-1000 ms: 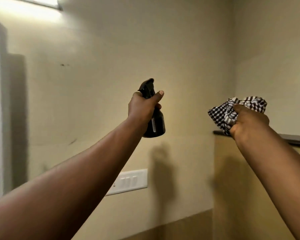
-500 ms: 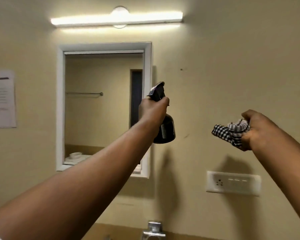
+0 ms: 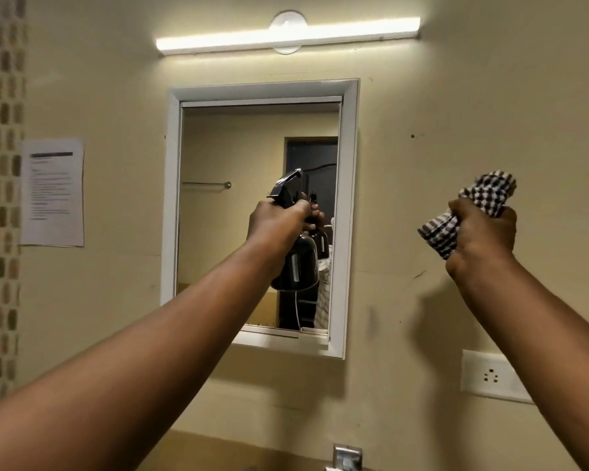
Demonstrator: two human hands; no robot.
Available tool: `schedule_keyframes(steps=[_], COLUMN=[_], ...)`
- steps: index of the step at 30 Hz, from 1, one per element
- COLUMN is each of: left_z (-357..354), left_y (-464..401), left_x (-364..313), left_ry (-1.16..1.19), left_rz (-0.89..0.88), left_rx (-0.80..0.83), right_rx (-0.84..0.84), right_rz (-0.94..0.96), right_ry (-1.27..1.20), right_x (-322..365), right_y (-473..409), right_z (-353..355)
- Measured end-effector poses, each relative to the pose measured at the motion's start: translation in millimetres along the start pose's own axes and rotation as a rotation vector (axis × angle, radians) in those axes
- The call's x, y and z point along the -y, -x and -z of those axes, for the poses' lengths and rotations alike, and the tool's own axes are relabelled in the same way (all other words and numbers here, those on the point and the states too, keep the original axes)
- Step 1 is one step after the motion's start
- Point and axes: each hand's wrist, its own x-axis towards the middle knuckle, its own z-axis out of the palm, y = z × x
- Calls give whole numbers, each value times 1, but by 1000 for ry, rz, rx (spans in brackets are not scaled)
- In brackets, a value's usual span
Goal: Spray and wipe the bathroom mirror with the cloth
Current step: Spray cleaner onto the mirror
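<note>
Mirror [image 3: 238,212] white-framed, beige wall | left hand [image 3: 276,226] grips spray bottle [image 3: 296,263] | right hand [image 3: 480,232] clutches cloth [image 3: 483,195]

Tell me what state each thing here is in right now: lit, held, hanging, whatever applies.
Light: on.
Mirror: on the wall, no spray or streaks that I can see.
Bottle: upright, in the left hand, nozzle toward the mirror.
Cloth: bunched in the right hand, off the glass.
Paper: stuck flat to the wall.
Socket: nothing plugged in.
</note>
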Motion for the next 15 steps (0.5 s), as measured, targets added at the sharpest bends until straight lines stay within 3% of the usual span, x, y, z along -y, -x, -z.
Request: schedule_keyframes(steps=[8,15], left_z=[-24,-43], left_y=[-11,-15], left_x=[-3,-3], left_ry=[-53,-157], left_rz=[-10,-71], left_rx=[-8,-6], right_rx=[107,278], right_rz=[160,662], right_ry=[108,368], right_x=[-11,-12], right_y=[-21,-27], right_z=[-22,-27])
